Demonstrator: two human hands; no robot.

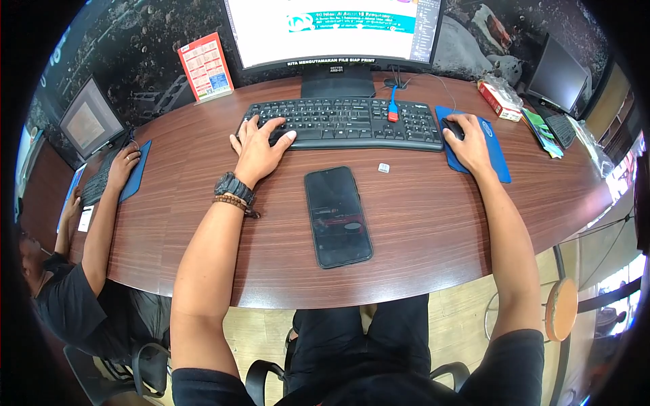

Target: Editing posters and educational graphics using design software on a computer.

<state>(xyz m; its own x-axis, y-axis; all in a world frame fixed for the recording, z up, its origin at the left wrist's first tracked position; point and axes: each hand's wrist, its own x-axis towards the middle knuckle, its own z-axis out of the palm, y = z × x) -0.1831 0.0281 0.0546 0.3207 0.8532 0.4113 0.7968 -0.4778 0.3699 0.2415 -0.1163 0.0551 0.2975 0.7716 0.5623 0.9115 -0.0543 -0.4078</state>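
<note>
My left hand (263,150) rests on the left end of a black keyboard (352,135), fingers spread over its keys. A dark watch (234,187) and a beaded bracelet (231,201) circle that wrist. On a blue mouse pad (497,159), my right hand (470,143) curls over a dark computer mouse (452,128). Between my forearms lies a black smartphone (338,220), its screen dark with reflections. A small white square piece (384,168) sits above the phone's right side. A red and blue USB device (393,111) lies across the keyboard's right part.
A monitor (338,40) stands behind the keyboard, with a red-and-white desk calendar (206,68) to its left. At the right are a red-and-white box (500,101), booklets (542,132) and another screen (558,73). On the left, a co-worker (74,298) uses another computer. A round stool (562,309) stands right.
</note>
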